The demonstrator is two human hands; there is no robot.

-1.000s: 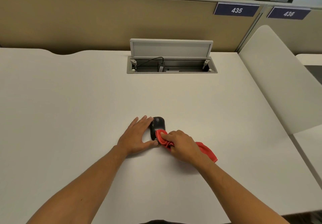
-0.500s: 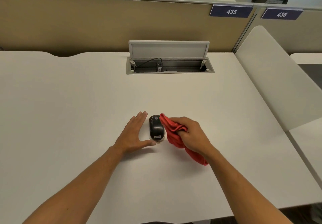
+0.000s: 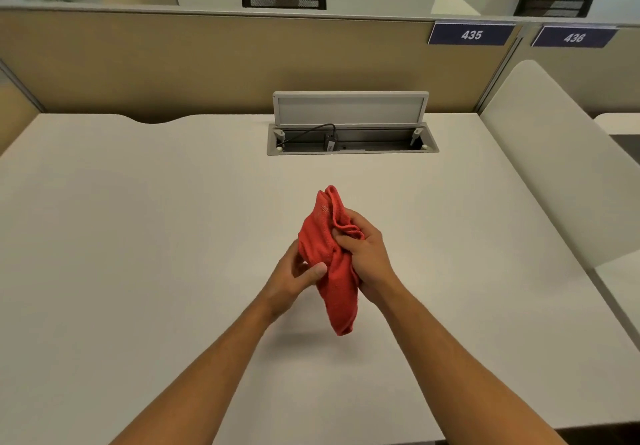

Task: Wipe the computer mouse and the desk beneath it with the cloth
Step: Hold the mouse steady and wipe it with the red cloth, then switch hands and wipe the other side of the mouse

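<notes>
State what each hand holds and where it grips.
The right hand grips the red cloth at its bunched upper part; the left hand pinches its left side. The mouse is hidden.

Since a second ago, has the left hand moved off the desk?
Yes. The left hand has lifted off the desk and shifted right, toward the right hand, now pinching the red cloth held above it.

the desk (image 3: 156, 236) lies bare to either side of the hands, while the raised flap (image 3: 349, 108) over the open cable box (image 3: 351, 143) stands ahead, the partition (image 3: 173, 63) behind it and a white divider (image 3: 561, 167) at right.
</notes>
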